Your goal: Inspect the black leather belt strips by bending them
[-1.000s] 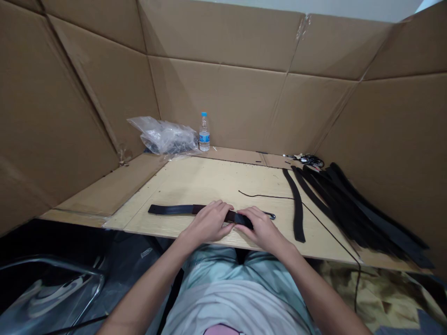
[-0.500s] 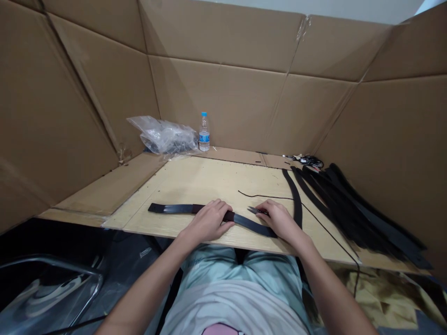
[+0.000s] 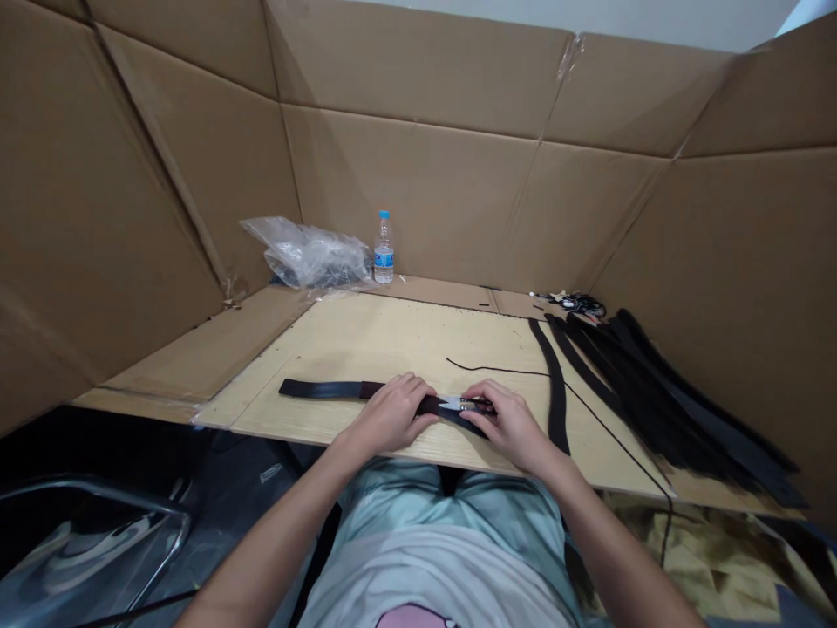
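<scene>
Right hand (image 3: 500, 419) was wrapped round snips (image 3: 451, 402); strap (image 3: 323, 390), pinched by left hand (image 3: 398, 410), was probably light, bendy, best gripped mid-length.

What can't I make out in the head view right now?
All in the head view:
Strap: middle hidden by the left hand, right end by the right hand.
Snips: handles partly hidden by the right hand.
Bag: contents obscured by crumpled plastic.
Bottle: label print too small.
Strip pile: count lost in overlaps.
</scene>
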Action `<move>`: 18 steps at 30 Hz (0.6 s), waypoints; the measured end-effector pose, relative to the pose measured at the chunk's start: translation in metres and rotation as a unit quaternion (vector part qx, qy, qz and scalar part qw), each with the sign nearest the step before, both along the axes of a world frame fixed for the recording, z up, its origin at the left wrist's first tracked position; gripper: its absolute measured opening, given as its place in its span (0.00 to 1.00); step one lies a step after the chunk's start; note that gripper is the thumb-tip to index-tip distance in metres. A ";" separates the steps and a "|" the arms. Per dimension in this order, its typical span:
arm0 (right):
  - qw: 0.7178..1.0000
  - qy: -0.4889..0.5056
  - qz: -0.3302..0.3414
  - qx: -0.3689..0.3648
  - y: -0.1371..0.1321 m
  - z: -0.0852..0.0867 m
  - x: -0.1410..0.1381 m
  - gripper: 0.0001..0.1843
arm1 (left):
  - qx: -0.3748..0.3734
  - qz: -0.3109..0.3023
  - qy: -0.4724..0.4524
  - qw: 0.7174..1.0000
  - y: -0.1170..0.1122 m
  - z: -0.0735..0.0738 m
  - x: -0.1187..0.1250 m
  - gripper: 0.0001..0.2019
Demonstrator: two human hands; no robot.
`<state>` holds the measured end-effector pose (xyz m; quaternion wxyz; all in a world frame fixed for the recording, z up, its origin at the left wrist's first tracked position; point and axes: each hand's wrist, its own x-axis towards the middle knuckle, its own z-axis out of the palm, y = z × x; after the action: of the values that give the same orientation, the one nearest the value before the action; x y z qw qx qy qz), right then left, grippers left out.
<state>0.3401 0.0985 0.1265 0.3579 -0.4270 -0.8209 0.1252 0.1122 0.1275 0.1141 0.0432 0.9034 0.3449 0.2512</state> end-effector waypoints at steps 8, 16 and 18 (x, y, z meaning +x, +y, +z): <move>0.997 -0.049 0.011 0.062 0.000 -0.015 -0.002 0.12 | -0.008 0.007 0.000 1.000 -0.001 0.002 0.001 0.13; 0.997 -0.047 0.002 0.056 -0.001 -0.014 -0.001 0.12 | -0.009 0.005 -0.002 1.000 -0.001 0.002 0.001 0.12; 0.997 -0.048 0.001 0.061 -0.001 -0.016 -0.001 0.12 | -0.008 0.005 -0.001 1.000 -0.001 0.002 0.001 0.13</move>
<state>0.3387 0.0976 0.1101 0.3433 -0.4094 -0.8435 0.0549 0.1130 0.1269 0.1162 0.0492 0.9009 0.3515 0.2496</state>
